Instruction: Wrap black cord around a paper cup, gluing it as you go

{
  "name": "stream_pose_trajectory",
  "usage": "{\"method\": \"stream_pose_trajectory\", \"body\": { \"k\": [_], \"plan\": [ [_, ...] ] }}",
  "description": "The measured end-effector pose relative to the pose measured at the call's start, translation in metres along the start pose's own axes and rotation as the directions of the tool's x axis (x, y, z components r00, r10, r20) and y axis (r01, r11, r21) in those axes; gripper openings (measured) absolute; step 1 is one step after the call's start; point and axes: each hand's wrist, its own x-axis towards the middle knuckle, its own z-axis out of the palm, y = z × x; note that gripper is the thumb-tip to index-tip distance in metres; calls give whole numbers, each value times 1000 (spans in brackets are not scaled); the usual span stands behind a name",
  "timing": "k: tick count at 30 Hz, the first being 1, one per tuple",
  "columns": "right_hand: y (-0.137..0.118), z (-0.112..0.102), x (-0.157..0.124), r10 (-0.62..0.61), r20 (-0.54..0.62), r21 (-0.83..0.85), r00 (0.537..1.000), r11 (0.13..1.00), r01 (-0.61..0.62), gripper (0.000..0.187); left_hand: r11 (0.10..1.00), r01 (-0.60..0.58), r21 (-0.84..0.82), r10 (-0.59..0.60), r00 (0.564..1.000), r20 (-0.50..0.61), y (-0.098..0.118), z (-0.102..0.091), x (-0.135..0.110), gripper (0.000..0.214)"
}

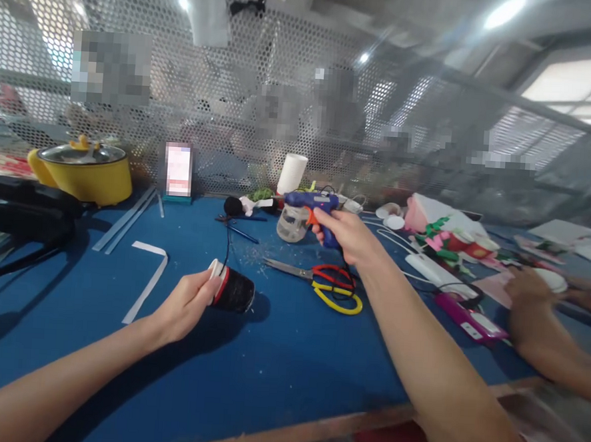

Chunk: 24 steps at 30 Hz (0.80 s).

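My left hand [188, 301] grips the rim of a small cup [234, 290], tilted on its side above the blue table. Black covers most of the cup, with a red band and white rim near my fingers. A black cord runs from it toward a black yarn ball [233, 206]. My right hand [339, 232] is wrapped round the handle of a blue glue gun [307, 200] with an orange trigger, its nozzle pointing left over a clear plastic cup [291, 223]. Scissors [316, 279] with red and yellow handles lie open between my hands.
A yellow pot [88, 172] with a glass lid stands back left, near a propped phone [178, 169]. A bent white strip [149, 282] lies left. Right are a purple power strip [470, 320], paper flowers and a co-worker's hand [529, 292]. Perforated metal mesh [222, 116] rises behind.
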Motion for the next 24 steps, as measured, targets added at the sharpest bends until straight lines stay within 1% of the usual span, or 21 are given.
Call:
{"method": "stream_pose_trajectory", "body": {
  "k": [2,6,9,12,13,16,18,19,21,22,23,24],
  "plan": [
    [-2,-2,23,62,-24,-29,998,998,-63,23,1000,-4,-8,4,1000,-5,0,0,0,33],
    [2,0,56,203,-4,-80,979,976,-203,24,1000,1,-24,-1,1000,-6,0,1,-1,33],
    [6,-2,67,257,29,-120,966,960,-252,28,999,-2,-44,2,1000,5,0,2,-2,32],
    [9,-8,69,249,37,-175,968,955,-239,25,997,-18,-69,19,1000,8,1,3,-3,32],
    [10,-11,68,235,29,-198,971,954,-225,27,997,-20,-76,21,1000,10,1,4,-3,32],
    [9,-19,64,156,-41,-289,987,944,-161,32,996,-24,-83,26,999,22,2,4,-3,32],
    [4,-24,57,55,-130,-365,990,926,-100,30,996,-28,-79,30,999,27,2,4,-2,32],
    [1,-25,51,-14,-180,-405,984,912,-61,26,997,-29,-73,31,999,24,2,4,-2,32],
    [-6,-22,35,-164,-264,-474,951,880,20,20,998,-21,-58,22,1000,14,3,4,-2,31],
    [-9,-17,24,-241,-284,-501,928,863,71,19,999,-16,-50,16,1000,9,3,4,-2,31],
    [-10,-9,12,-301,-283,-516,911,848,120,22,999,-10,-44,11,1000,8,4,4,-3,31],
    [-9,2,0,-362,-257,-527,896,829,184,24,999,-9,-41,9,1000,7,4,4,-3,31]
  ]
}}
